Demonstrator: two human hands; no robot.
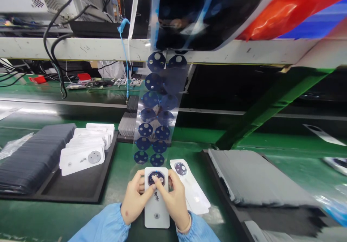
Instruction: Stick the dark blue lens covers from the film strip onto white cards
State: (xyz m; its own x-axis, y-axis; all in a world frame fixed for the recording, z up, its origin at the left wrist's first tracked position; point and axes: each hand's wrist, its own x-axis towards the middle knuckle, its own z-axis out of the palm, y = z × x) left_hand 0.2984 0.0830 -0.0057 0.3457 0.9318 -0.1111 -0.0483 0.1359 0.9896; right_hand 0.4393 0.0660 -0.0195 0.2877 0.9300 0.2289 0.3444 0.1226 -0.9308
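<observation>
Both hands hold a white phone back cover (157, 209) upright in front of me, over the green bench. My left hand (137, 197) grips its left edge, the thumb resting near the dark camera patch. My right hand (173, 195) wraps round the right edge, its thumb pressing on the dark octagonal sticker (159, 177) at the top of the cover. Just beyond hangs a clear strip of dark round stickers (143, 129), in two columns. Beside my right hand lie white covers (193, 191), the top one with a dark camera patch.
At left, a black tray (78, 189) holds fanned white covers (81, 159) and a row of dark sleeves (35, 155). At right, another black tray (235, 213) carries grey sleeves (257, 177). A green post (260, 108) slants up to the shelf beam (244, 51).
</observation>
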